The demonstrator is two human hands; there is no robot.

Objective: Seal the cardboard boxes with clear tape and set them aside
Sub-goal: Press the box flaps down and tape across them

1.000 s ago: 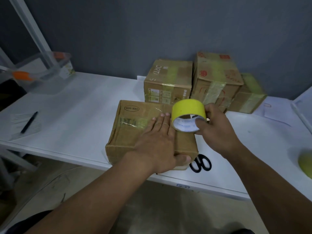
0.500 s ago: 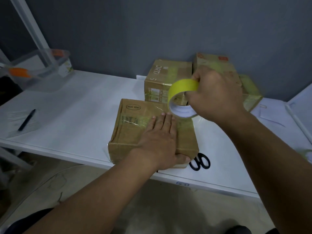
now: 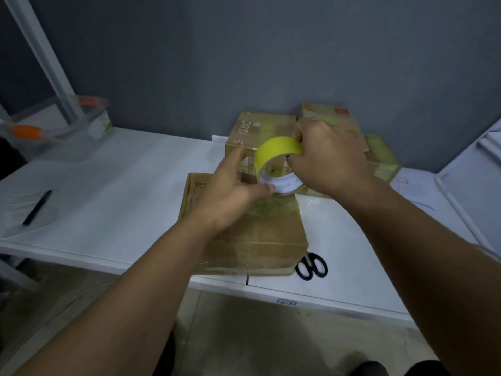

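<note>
Brown cardboard box (image 3: 260,234) at white bench's (image 3: 122,185) front edge, beside black scissors (image 3: 311,265); yellow-sided tape roll (image 3: 276,161) above, gripped by right hand (image 3: 328,158), pinched by left hand (image 3: 233,194).

Packing room: taped cartons (image 3: 260,132), white table (image 3: 130,185).

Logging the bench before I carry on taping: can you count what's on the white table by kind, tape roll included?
Cardboard boxes: 4, front box, back left box, back middle box, back right box
Tape roll: 1, held in both hands
Scissors: 1
Pen: 1
Clear plastic tub: 1
Total: 8
</note>
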